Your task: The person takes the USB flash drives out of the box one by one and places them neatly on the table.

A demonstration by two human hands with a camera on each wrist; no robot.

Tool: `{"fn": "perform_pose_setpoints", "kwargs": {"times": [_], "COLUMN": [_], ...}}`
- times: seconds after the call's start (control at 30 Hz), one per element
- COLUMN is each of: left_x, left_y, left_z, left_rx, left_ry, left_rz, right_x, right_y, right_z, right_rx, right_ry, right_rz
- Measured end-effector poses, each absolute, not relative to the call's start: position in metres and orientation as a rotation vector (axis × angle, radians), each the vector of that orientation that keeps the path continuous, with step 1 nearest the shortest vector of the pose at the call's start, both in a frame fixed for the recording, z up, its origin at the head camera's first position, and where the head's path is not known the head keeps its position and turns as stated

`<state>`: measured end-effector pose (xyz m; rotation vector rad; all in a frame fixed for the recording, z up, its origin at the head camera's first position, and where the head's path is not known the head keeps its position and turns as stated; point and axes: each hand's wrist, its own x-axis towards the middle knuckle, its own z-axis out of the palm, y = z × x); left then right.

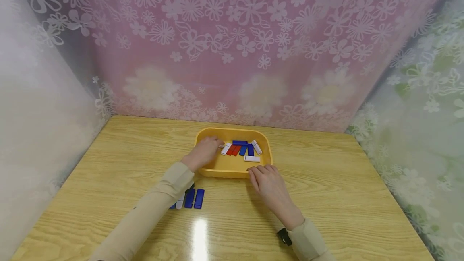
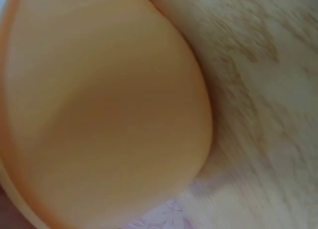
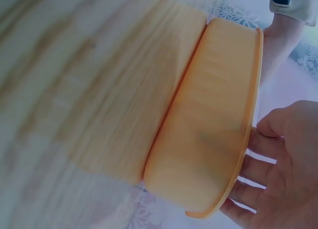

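Observation:
My left hand (image 1: 204,151) reaches over the left side of a yellow plastic tray (image 1: 232,173), its fingertips at a white oblong stick (image 1: 221,146) that is mostly hidden. It appears to pinch that stick. The pieces look like capped USB flash drives. Inside the tray lie more of them: white (image 1: 251,158), red (image 1: 236,150) and blue (image 1: 240,143). At the tray's near right corner, my right hand (image 1: 268,184) grips the rim, fingers hooked over it. The right wrist view shows those fingers (image 3: 256,169) along the rim. Only the tray's outer wall (image 2: 114,114) fills the left wrist view.
On the wooden table (image 1: 326,180), in front of the tray, a row of blue (image 1: 199,198) and white (image 1: 180,201) sticks is partly covered by my left forearm. A pink flowered curtain (image 1: 232,51) hangs behind the table, with pale curtains at both sides.

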<state>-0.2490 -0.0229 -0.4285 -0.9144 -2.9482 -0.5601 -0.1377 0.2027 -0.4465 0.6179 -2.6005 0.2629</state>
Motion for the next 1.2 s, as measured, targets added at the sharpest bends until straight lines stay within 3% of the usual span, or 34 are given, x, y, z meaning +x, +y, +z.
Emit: {"fn": "perform_pose_setpoints", "kwargs": {"times": [0.77,1.2], "left_x": [-0.256,-0.250], "left_y": [-0.023,-0.021], "left_z": [-0.446,-0.434], "left_rx": [-0.911,-0.894], "left_ry": [-2.938,-2.994], "left_rz": [-0.444,-0.433], "right_x": [-0.138,-0.137], "right_y": [0.202,0.201], "right_z": [-0.446,-0.444], "right_rx": [0.625,0.613], "right_ry": [-2.582,-2.603], "right_rz": [0.289,0.279]}}
